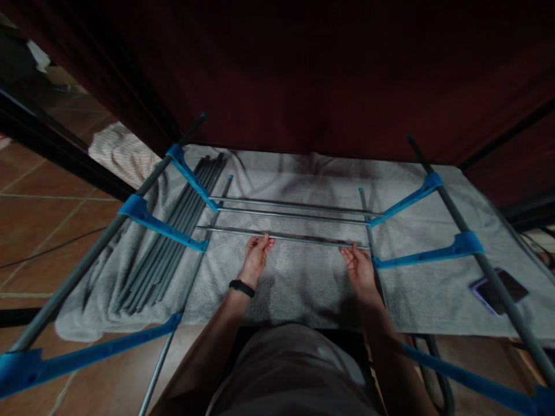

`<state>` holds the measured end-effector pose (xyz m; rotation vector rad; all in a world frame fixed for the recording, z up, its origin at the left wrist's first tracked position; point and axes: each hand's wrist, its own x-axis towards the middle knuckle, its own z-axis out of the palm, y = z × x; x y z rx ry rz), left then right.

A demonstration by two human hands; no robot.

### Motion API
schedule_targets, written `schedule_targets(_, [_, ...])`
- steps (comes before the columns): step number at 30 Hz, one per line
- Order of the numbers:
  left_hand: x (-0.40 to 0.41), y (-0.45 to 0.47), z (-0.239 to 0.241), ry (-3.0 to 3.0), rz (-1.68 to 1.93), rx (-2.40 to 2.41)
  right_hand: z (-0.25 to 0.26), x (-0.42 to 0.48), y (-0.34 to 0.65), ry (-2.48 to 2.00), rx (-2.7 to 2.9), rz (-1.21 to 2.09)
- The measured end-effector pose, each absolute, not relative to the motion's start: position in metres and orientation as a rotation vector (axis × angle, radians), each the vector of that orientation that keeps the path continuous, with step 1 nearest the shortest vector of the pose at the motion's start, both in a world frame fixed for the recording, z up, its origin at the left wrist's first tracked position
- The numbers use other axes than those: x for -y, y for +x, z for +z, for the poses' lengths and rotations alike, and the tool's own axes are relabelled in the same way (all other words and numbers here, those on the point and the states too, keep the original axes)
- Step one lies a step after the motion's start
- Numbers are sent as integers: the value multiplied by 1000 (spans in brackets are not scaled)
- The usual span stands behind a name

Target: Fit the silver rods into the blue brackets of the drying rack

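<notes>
A thin metal rod (pixel 303 238) lies crosswise between both of my hands. My left hand (pixel 256 254) pinches it left of its middle, and a black band circles that wrist. Near the rod's right end, my right hand (pixel 358 263) has its fingers closed on it. That end is beside a blue plastic bracket (pixel 416 257) on the right side of the frame. The rod's left end reaches over the left upright, above another blue bracket (pixel 162 228). Just beyond, two more metal rods (pixel 295 210) span between the far blue brackets.
Several grey tubes (pixel 173 237) lie in a bundle on the grey towel (pixel 295 289) at left. Long grey poles flank both sides. A phone (pixel 498 290) rests at right, under the right pole (pixel 498 283). A dark red curtain (pixel 312 81) hangs behind.
</notes>
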<state>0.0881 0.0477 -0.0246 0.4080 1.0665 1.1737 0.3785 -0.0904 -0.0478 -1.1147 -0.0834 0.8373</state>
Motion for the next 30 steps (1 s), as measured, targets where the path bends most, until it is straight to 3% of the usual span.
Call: schedule_targets(30, [-45, 88, -23, 450, 1163, -1055, -49, 90, 380, -1099, 60, 837])
